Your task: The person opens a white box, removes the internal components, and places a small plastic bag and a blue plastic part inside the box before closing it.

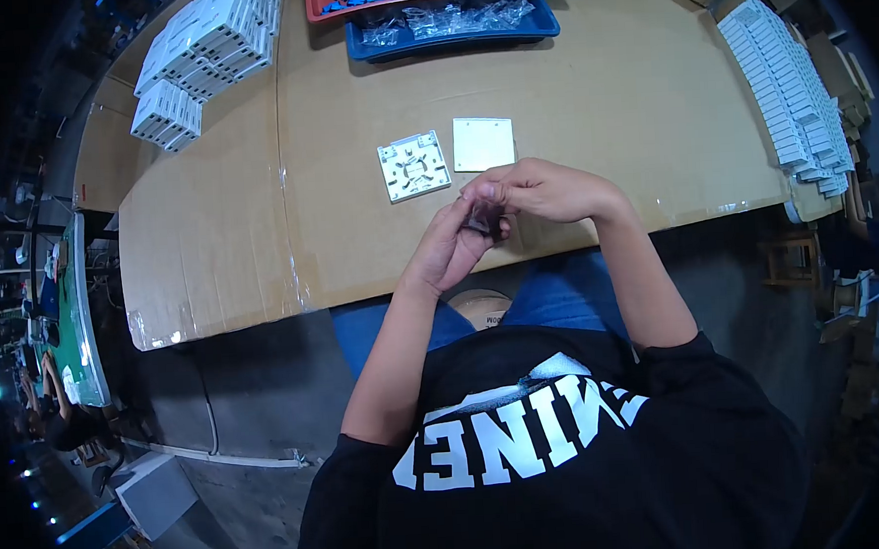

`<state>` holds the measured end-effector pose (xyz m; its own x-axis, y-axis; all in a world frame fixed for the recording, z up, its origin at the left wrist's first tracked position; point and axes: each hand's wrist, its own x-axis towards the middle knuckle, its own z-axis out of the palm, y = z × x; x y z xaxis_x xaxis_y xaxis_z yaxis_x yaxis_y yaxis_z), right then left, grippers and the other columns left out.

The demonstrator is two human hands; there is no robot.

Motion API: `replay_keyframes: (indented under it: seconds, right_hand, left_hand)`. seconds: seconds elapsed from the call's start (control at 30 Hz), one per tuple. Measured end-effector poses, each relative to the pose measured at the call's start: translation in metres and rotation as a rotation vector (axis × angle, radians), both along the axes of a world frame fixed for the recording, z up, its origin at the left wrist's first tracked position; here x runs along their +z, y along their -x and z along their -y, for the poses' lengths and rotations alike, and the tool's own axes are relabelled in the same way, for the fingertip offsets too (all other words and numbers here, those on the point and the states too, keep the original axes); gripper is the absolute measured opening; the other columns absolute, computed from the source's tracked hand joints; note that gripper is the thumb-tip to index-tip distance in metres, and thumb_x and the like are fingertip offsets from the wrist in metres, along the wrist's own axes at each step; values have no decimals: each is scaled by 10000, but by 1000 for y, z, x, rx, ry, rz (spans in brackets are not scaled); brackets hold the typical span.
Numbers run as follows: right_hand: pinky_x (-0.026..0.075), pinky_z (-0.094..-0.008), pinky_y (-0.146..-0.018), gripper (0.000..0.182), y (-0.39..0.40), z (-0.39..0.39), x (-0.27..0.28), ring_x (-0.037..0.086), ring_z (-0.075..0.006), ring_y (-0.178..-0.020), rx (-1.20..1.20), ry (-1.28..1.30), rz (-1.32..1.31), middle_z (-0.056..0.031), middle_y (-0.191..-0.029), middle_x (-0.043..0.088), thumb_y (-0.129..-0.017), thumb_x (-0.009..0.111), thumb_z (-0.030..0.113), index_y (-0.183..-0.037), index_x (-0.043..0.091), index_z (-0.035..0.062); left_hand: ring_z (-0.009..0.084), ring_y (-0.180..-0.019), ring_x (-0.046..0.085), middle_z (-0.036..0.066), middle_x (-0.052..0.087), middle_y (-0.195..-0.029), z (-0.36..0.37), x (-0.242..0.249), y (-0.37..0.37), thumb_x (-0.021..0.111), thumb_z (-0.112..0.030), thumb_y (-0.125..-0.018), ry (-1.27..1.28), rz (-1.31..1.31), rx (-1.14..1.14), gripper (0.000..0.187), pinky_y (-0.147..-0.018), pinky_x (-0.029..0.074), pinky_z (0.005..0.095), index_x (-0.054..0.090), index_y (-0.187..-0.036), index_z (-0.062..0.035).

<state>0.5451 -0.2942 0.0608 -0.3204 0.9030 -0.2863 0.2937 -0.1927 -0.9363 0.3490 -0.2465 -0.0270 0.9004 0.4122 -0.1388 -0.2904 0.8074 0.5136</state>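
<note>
Near the table's front edge, my left hand (451, 246) has its fingers curled round a small dark, shiny piece (483, 218), perhaps a plastic bag. My right hand (544, 189) meets it from the right, thumb and fingers pinched at the top of the same piece. Just beyond my hands lies a white square tray-like part (414, 166) with moulded shapes inside. To its right is a flat white square plate (483, 144), its lower edge close to my right hand's fingers.
A red bin (326, 4) of blue pieces and a blue bin (452, 45) with clear plastic bags stand at the back. White boxes are stacked at left (204, 43) and right (783, 87). Another person (66, 418) is at the far left.
</note>
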Motion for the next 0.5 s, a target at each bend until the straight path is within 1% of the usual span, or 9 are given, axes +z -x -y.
replay_keyframes:
  seconds: [0.03,0.13,0.17,0.27,0.33,0.4,0.43,0.47,0.5]
  right_hand:
    - [551,-316,-776,433,-2,-1,1,634,-127,-783,2,1,-1,-72,-902,698,-1115,476,346,-1274,667,-8]
    - [550,-318,-772,429,-3,-3,3,637,-137,-781,-14,10,-2,-69,-902,696,-1118,467,344,-1256,668,-9]
    - [549,-318,-775,430,-1,-3,1,640,-141,-791,32,17,-17,-74,-923,695,-1118,468,345,-1247,666,-15]
    - [547,-318,-789,432,3,-3,-3,647,-150,-835,142,-41,34,-90,-994,688,-1114,481,343,-1237,654,-33]
    - [547,-317,-802,436,1,-3,1,646,-156,-857,134,-47,46,-97,-1020,683,-1110,494,339,-1261,642,-42]
    - [549,-326,-832,441,-5,-6,7,649,-158,-872,183,-19,-7,-101,-1047,693,-1107,505,337,-1306,625,-38]
    - [544,-332,-876,423,-9,-9,10,664,-157,-922,151,-44,-12,-108,-1086,711,-1098,527,316,-1294,645,-39]
    - [544,-332,-876,423,-18,-15,10,664,-157,-922,147,-58,0,-108,-1086,711,-1098,527,316,-1294,645,-39]
    - [539,-333,-896,399,-32,-24,7,668,-156,-954,125,-163,17,-108,-1101,718,-1092,539,298,-1270,664,-37]
  left_hand:
    - [199,-959,617,89,646,-1124,0,2,0,478,-390,-1096,65,20,-16,439,-920,508,368,536,-1384,-63]
    - [183,-962,612,76,637,-1118,-3,-1,0,501,-375,-1085,46,36,-50,443,-915,508,360,528,-1394,-59]
    - [183,-962,612,76,637,-1118,-2,-1,0,501,-375,-1085,45,36,-51,443,-915,508,360,528,-1394,-59]
    - [164,-957,609,61,627,-1109,0,2,-2,517,-374,-1076,-78,8,-4,455,-899,508,348,522,-1402,-56]
    - [174,-954,639,76,656,-1085,1,-2,0,568,-336,-1062,-15,-11,43,427,-870,533,337,574,-1341,-12]
    - [181,-950,651,90,668,-1114,0,-3,0,558,-338,-1072,-34,2,32,428,-859,535,333,572,-1341,-6]
    - [180,-946,651,97,663,-1128,-1,-4,1,521,-365,-1083,-28,14,-8,444,-872,531,338,543,-1373,-29]
    - [178,-943,652,103,658,-1143,-2,-6,1,483,-393,-1094,-22,25,-47,461,-884,527,342,514,-1405,-53]
    - [209,-936,670,137,672,-1176,-2,-10,1,431,-417,-1110,49,27,-52,500,-879,535,359,510,-1418,-32]
